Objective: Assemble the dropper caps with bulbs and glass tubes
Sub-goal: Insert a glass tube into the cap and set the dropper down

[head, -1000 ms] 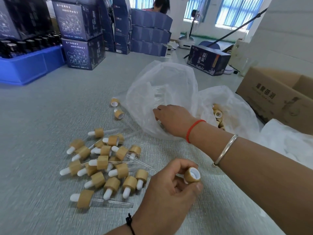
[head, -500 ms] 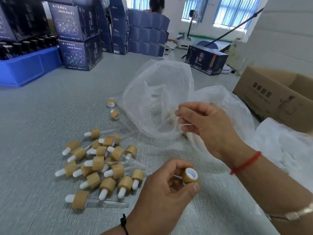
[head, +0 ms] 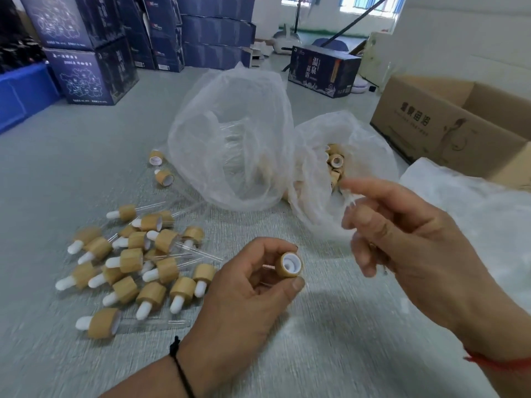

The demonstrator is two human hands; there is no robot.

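Head view: over the grey desk (head: 71, 156), the left hand (head: 244, 294) pinches a bamboo cap (head: 288, 265) while the blurred right hand (head: 408, 242), fingers curled, pinches a glass tube (head: 350, 200), finished droppers (head: 135, 262) heaped left, two plastic bags (head: 230, 145) behind.

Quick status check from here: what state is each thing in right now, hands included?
Left hand: pinches a cap.
Cap: held, open end facing the right hand, no tube in it.
Right hand: blurred, fingers curled; seems to hold a glass tube, unclear.
Finished droppers: lying in a pile.
Tube bag: open.
Cap bag: open, caps inside.
Cardboard box: flaps open.
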